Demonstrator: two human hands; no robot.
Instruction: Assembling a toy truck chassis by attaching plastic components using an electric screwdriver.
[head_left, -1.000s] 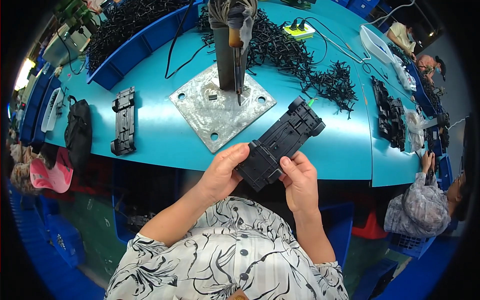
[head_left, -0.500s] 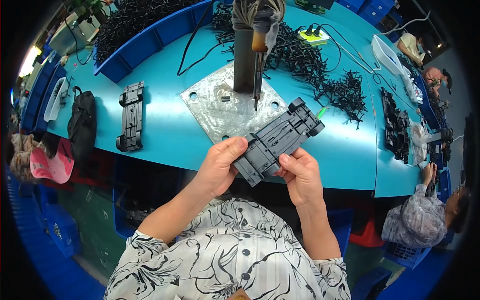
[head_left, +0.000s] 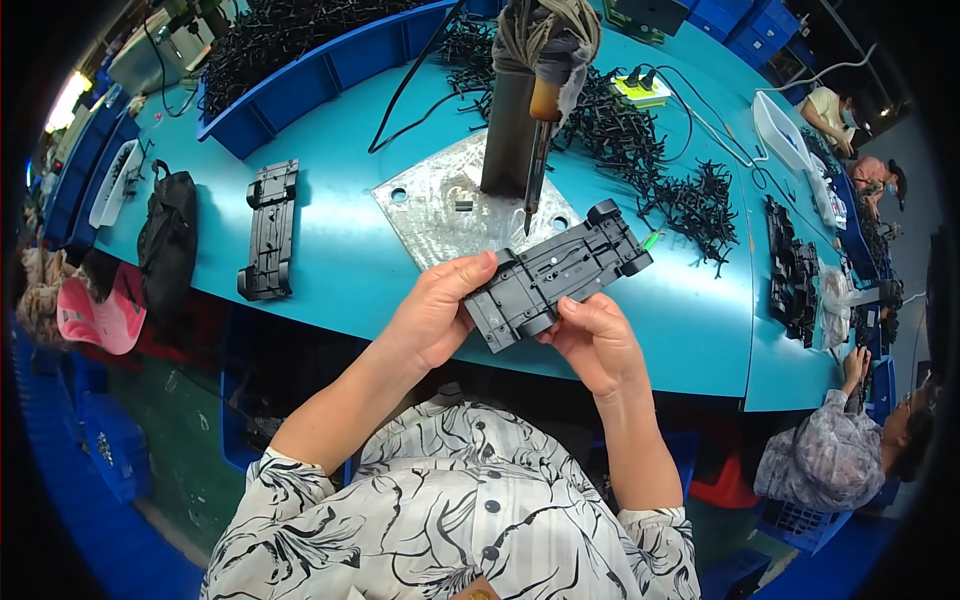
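A black plastic toy car chassis (head_left: 560, 268) with wheels is held tilted over the table's front edge, its far end up and to the right. My left hand (head_left: 440, 305) grips the near left end, thumb on top. At the near right side my right hand (head_left: 595, 340) holds it with the thumb on its face. A bit of green (head_left: 652, 240) shows at the far end. Just beyond the chassis, a soldering iron (head_left: 537, 150) points tip down from a post (head_left: 507, 140) standing on a metal plate (head_left: 430, 205).
Another chassis (head_left: 270, 230) lies on the left, beside a black bag (head_left: 168, 235). Small black parts (head_left: 690, 200) are heaped behind the post and in a blue bin (head_left: 300, 95). A power strip (head_left: 640, 88) trails cables. At right, a co-worker (head_left: 830, 450) sits near more chassis (head_left: 790, 270).
The view has shifted slightly. Both hands still hold the chassis, which now sits a little higher and nearer the plate and iron tip.
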